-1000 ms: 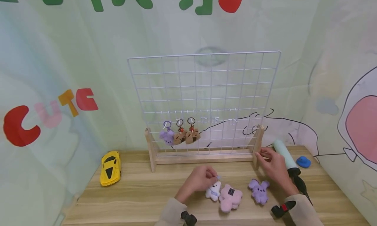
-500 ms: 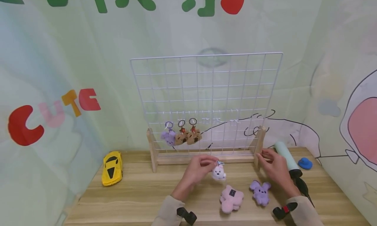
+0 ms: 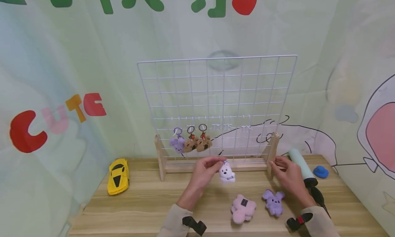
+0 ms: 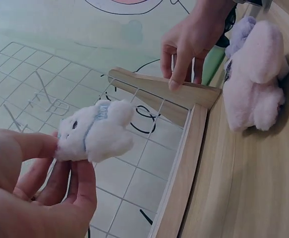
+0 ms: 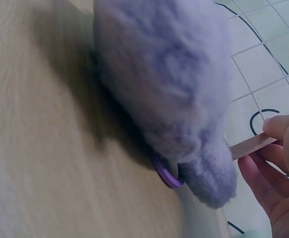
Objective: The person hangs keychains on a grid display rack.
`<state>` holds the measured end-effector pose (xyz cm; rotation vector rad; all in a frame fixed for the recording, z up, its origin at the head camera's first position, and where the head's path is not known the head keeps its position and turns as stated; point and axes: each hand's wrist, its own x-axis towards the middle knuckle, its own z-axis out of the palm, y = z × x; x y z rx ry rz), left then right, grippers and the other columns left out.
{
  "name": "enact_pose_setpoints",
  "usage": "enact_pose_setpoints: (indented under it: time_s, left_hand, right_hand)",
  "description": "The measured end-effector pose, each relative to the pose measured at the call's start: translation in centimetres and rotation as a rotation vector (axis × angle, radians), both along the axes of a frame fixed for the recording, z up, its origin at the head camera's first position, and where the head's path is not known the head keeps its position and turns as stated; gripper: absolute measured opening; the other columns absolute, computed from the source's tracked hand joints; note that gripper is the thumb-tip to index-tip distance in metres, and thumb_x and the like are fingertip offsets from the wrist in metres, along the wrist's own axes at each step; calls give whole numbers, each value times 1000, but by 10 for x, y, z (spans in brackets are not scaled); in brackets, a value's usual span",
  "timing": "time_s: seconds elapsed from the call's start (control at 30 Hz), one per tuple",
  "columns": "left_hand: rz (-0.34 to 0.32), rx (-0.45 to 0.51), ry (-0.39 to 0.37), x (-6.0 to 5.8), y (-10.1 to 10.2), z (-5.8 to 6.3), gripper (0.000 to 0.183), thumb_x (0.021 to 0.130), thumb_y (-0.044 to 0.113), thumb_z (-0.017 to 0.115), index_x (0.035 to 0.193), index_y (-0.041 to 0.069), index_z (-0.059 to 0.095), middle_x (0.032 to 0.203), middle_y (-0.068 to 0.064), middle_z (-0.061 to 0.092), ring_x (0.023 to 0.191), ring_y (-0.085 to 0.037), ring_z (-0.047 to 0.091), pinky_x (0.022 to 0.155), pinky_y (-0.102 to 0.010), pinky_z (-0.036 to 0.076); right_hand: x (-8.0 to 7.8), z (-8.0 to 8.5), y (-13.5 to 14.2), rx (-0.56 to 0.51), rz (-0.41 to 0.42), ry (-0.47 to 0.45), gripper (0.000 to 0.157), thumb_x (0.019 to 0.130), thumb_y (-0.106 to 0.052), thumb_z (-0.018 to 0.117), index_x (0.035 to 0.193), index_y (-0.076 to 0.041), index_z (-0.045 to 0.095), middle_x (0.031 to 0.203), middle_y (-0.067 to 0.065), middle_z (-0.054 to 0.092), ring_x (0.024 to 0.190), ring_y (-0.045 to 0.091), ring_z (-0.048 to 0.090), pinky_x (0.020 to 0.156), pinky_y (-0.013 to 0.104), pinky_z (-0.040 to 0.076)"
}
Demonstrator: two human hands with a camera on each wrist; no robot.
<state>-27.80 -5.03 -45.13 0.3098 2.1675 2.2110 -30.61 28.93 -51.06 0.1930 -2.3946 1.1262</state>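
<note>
My left hand (image 3: 204, 173) pinches a small white plush keychain (image 3: 226, 173) at its top, in front of the wire grid rack's wooden base bar (image 3: 247, 166). In the left wrist view the white plush (image 4: 97, 131) wears a blue ribbon and is held at its head end, clear of the table. My right hand (image 3: 288, 173) grips the rack's right wooden foot (image 3: 272, 149) between thumb and fingers. Nearer to me on the table lie a pink plush (image 3: 243, 209) and a purple plush (image 3: 274, 203); the purple plush (image 5: 169, 74) fills much of the right wrist view.
From hooks on the white grid (image 3: 217, 59) hang a purple plush keychain (image 3: 178, 145) and two brown ones, (image 3: 190, 145) all at the left. Several hooks to their right carry nothing. A yellow toy car (image 3: 118, 177) stands left, a pale green cylinder (image 3: 300, 163) and a blue object (image 3: 321, 172) right.
My left hand has lifted the white plush from beside the pink one and carried it up and forward towards the rack. My right hand stays on the wooden foot.
</note>
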Motion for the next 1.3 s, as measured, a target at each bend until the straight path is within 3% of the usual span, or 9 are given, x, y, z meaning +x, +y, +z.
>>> enact_pose_setpoints:
  time_s: [0.27,0.47,0.67,0.87,1.03,1.1,1.3]
  left_hand:
    - [16,19,24,1,-5,8,27,96,15,83,122,6,79,120,-12,80,102,-14,73,89,-23,62]
    - [81,25,51,0,-7,11,31,97,19,83,124,4,79,119,-10,82,103,-14,74,87,-21,60]
    - [141,36,59,1,-6,14,31,98,20,83,124,4,79,119,-10,82,103,-14,74,90,-26,62]
    - [158,158,34,-1,-4,18,27,103,17,77,125,2,77,122,-15,81,103,-12,76,92,-24,64]
    - [146,282,-4,-1,-1,22,33,107,16,71,131,-5,71,131,-19,77,111,-14,76,100,-28,62]
    - [156,310,-7,-1,0,24,32,107,16,70,132,-5,71,132,-18,76,114,-15,74,102,-29,61]
    - [161,384,16,-2,3,29,33,105,13,72,132,-6,70,135,-15,72,119,-17,70,108,-29,58]
  right_hand:
    - [2,1,0,-3,11,-23,32,104,-16,75,126,7,71,120,31,77,109,47,77,81,45,67]
    - [3,0,0,-1,5,-25,33,104,-16,75,126,7,71,121,31,77,109,47,78,81,44,67]
    - [3,0,0,5,2,-15,31,103,-15,75,125,8,71,119,31,77,108,47,78,80,42,68]
    - [1,-2,0,15,-3,-10,30,104,-15,75,124,7,72,119,30,77,108,47,78,79,33,68]
    - [2,-3,0,1,3,-4,28,103,-13,75,122,7,72,118,31,78,107,47,78,78,37,68]
    - [2,-2,0,0,5,3,28,103,-13,75,122,8,72,117,31,78,106,47,78,78,34,68]
    - [1,-1,-1,0,1,7,29,103,-15,76,122,6,73,117,29,79,105,43,79,76,7,55]
